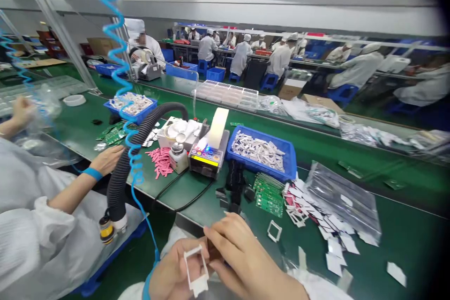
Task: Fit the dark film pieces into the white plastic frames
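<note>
Frame (195,269), white, gripped in left hand (169,277) near bench (404,232) edge; right hand (242,258) curled alongside, fingertips pinching its upper right corner. Boards (269,194), tray (262,168) beyond.

Both hands on one white frame, near side of the blue tray (258,172).
Left hand (170,275) grips a white frame (196,269) upright, well in front of the tray; right hand (242,255) lays its fingertips on the frame's top edge, grip unclear. Green circuit boards (269,193) are stacked just in front of the tray. Loose second frame (274,230) lies flat in front of those. Yellow-faced machine (207,154) just left of the tray, pink pieces (161,161) further left. Clear bag (342,199) right of the tray. A co-worker's hand (107,159) rests far left of it.
</note>
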`<state>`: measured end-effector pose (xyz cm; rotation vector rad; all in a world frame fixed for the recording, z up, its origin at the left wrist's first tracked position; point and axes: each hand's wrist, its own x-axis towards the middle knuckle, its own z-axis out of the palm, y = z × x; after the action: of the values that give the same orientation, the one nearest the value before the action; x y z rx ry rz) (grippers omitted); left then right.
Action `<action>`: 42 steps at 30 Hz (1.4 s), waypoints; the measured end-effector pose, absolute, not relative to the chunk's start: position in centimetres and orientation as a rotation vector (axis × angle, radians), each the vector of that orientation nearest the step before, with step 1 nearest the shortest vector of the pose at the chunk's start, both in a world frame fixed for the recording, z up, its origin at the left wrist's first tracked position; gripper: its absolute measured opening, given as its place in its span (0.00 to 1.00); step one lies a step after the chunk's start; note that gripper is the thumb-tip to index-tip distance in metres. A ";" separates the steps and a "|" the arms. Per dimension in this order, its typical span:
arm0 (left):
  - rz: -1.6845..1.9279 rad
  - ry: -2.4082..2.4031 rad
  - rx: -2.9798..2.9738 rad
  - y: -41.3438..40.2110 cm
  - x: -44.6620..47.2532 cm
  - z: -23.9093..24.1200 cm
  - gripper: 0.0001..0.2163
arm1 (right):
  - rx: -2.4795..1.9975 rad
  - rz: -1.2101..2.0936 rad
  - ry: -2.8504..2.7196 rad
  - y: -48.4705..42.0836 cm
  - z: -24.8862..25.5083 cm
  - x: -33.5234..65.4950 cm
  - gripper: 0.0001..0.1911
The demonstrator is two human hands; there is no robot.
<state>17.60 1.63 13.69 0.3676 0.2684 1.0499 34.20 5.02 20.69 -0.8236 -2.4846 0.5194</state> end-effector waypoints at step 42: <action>0.762 0.536 0.771 6.4 25.2 15.6 0.17 | -1.312 0.616 -1.933 4.0 18.7 42.5 0.08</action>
<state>25.20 6.38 15.62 0.7712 0.5362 0.7618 42.49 4.01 18.72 -1.3125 -1.9333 0.6162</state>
